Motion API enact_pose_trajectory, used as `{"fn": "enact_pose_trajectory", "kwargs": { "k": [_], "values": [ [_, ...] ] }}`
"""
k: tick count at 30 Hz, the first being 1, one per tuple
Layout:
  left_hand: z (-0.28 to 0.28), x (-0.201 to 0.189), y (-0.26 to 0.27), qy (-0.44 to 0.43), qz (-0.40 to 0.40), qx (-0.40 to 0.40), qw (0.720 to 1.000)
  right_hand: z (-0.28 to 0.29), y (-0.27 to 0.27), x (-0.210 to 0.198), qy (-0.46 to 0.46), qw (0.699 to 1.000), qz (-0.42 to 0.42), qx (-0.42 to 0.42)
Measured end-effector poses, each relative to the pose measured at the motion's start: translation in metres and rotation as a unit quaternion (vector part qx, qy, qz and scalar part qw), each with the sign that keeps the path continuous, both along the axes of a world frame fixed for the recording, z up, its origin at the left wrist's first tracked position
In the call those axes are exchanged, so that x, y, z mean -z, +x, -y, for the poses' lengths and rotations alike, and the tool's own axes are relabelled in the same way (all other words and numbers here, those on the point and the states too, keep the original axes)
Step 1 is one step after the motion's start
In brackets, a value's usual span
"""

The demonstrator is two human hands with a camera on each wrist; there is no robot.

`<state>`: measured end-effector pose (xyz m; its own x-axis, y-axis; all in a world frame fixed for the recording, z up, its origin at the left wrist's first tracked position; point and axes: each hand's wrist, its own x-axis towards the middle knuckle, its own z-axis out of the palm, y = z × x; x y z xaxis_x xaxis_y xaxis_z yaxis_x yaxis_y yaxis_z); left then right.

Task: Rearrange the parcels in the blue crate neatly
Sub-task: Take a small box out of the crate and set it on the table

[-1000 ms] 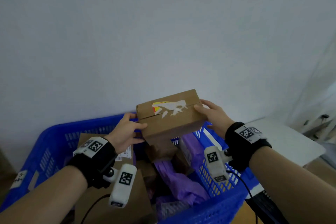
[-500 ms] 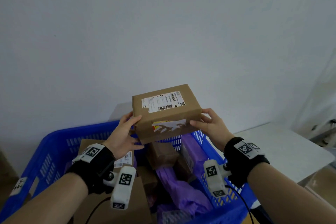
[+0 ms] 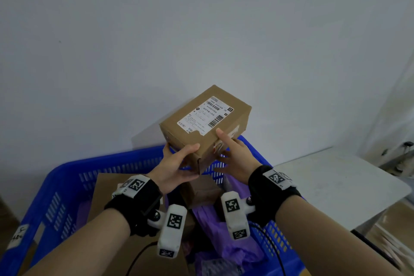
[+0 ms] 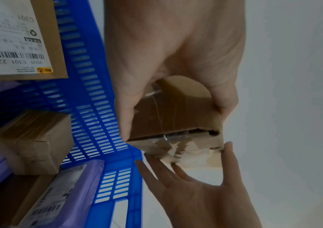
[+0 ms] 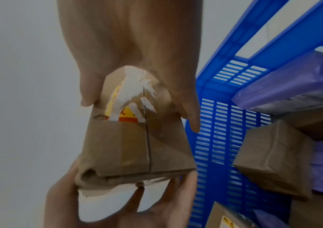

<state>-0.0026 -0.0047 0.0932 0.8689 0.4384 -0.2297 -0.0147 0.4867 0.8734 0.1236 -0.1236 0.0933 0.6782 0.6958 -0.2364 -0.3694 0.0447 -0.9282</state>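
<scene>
A brown cardboard box (image 3: 208, 119) with a white shipping label on top is held tilted in the air above the far right corner of the blue crate (image 3: 67, 170). My left hand (image 3: 181, 152) grips its near corner, thumb on top and fingers underneath. My right hand (image 3: 224, 145) holds the right side, thumb at the top edge and fingers spread below. The right wrist view shows the torn tape and a yellow-red sticker on the box (image 5: 133, 138). Inside the crate lie a large flat carton (image 3: 107, 195), a small brown box (image 3: 201, 190) and purple mailer bags (image 3: 224, 235).
A plain wall stands close behind the crate. A white tabletop (image 3: 331, 181) extends to the right of the crate. A labelled carton (image 4: 19, 38) and a purple bag with a label (image 4: 68, 192) lie against the crate's slotted wall.
The box has been turned so its label faces up and one corner points at me. It has shifted right, and my left hand has moved in to the near corner.
</scene>
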Motion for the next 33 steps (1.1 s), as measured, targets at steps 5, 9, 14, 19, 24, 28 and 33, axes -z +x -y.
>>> {"fn": "enact_pose_trajectory", "kwargs": {
  "k": [5,9,14,19,24,28,33],
  "values": [
    [-0.007,0.001,0.000,0.084,-0.023,-0.012,0.996,0.003,0.009,-0.006,0.023,0.998,0.006,0.057],
    [-0.029,-0.013,0.012,0.148,-0.005,-0.079,0.986,0.036,0.028,-0.013,0.028,0.997,0.036,0.058],
    [-0.009,-0.040,0.053,0.245,0.010,0.073,0.967,0.078,0.056,-0.012,0.005,0.997,0.062,0.055],
    [0.022,-0.055,0.104,0.292,0.009,0.135,0.947,0.124,0.095,-0.014,0.033,0.994,0.079,0.074],
    [0.065,-0.060,0.170,0.316,0.016,0.164,0.934,0.172,0.154,-0.011,0.055,0.989,0.100,0.098],
    [0.098,-0.056,0.236,0.316,0.004,0.194,0.929,0.212,0.211,-0.009,0.054,0.988,0.083,0.119],
    [0.135,-0.036,0.325,0.321,-0.047,0.213,0.921,0.260,0.284,0.011,0.039,0.989,0.050,0.131]
  ]
}}
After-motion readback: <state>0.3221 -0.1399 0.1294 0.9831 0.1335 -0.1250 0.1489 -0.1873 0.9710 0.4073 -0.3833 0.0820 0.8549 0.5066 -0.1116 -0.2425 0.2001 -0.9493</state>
